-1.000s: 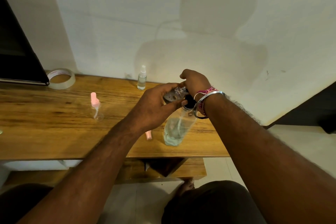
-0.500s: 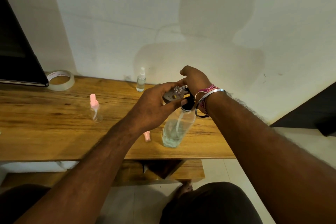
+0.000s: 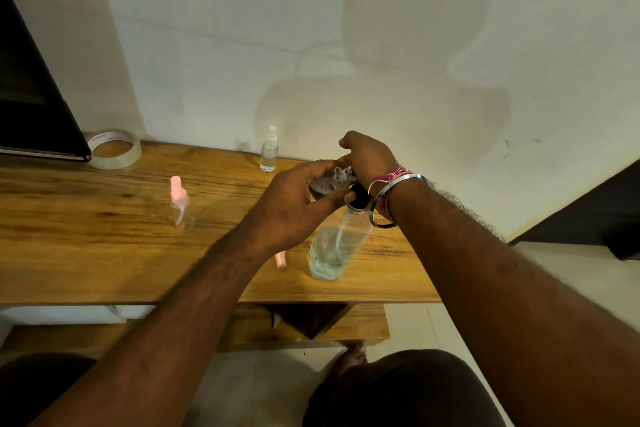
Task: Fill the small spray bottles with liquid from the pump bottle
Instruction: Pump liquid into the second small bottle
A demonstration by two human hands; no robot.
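Two spray btls (image 3: 268, 149) (image 3: 180, 202) on wood table (image 3: 86, 236), white wall (image 3: 346, 28) behind.

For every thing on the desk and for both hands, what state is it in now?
Pump bottle: upright on the desk, little liquid left.
Small open bottle: tilted at the pump head, held by the left hand.
Right hand: on the pump head.
Pink-capped bottle: upright, capped, looks empty.
White-capped bottle: upright, capped.
Pink cap: lying loose.
Tape roll: lying flat.
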